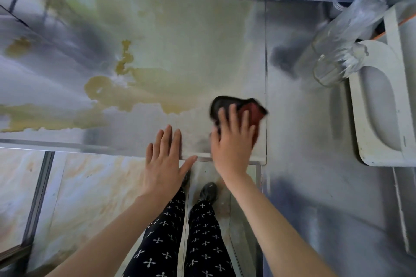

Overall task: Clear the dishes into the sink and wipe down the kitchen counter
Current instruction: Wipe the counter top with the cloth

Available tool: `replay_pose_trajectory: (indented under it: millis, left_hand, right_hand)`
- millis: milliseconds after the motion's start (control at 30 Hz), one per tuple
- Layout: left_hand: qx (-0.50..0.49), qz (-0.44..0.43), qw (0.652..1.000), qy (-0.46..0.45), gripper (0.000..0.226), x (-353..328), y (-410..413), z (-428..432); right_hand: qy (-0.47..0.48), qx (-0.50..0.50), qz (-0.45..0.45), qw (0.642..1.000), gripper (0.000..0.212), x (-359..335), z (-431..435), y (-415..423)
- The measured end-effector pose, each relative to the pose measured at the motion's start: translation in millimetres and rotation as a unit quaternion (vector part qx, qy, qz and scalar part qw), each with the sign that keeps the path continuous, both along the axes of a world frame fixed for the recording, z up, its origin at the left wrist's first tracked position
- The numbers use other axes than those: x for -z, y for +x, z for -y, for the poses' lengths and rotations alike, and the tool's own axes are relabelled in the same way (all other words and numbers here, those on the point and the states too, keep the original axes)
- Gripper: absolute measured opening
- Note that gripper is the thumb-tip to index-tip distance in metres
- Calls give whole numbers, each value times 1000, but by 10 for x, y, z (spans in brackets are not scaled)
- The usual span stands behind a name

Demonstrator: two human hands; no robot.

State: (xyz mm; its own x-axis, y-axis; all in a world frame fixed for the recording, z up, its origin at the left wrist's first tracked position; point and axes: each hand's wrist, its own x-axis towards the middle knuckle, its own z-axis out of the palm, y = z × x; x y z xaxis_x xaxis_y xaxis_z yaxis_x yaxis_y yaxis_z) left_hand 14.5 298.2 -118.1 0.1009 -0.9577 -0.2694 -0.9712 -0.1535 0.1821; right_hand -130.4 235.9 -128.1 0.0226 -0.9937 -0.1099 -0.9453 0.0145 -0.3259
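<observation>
Cloth (240, 102), apparently dark red, beneath flat right hand (231, 141) on steel counter (180, 40)

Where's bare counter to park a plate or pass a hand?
Bare steel runs between the cloth under the right hand and the white tray, below the glass jars. A spill-free strip follows the front edge beside the left hand. Crowded: back right, jars against tray. The yellow spill covers mid-counter.

Right hand (233, 141) pressing a dark red cloth (242, 109) on the steel surface (202, 56), left hand (165, 159) flat at its edge, yellowish spill (117, 94) spread beyond.
</observation>
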Motion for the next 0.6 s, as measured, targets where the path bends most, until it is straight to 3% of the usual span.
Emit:
replay_pose_trajectory:
  millis: [67,133,233,333,367,500,600]
  left_hand:
    - [5,-3,1000,5,81,10,0,-3]
    - [9,-8,1000,0,80,7,6,-9]
    - [10,-19,1000,2,80,-22,-6,11]
    - [89,3,996,-32,69,-99,-97,201]
    - [120,5,991,-49,65,-116,-147,302]
    - [189,-24,980,-65,56,-84,-384,670]
    - [236,-32,969,-60,52,49,-525,774]
  right_hand:
    - [-9,-154,-28,988,50,9,-142,33]
    - [0,-197,-43,980,50,23,-71,-126]
    - [-8,-26,-34,999,51,51,203,-386]
    - [2,139,0,990,48,20,432,-441]
    - [7,134,3,991,49,9,454,-426]
    - [4,-57,-17,998,55,-22,454,-628]
    - [-13,15,-21,1000,55,9,762,-970]
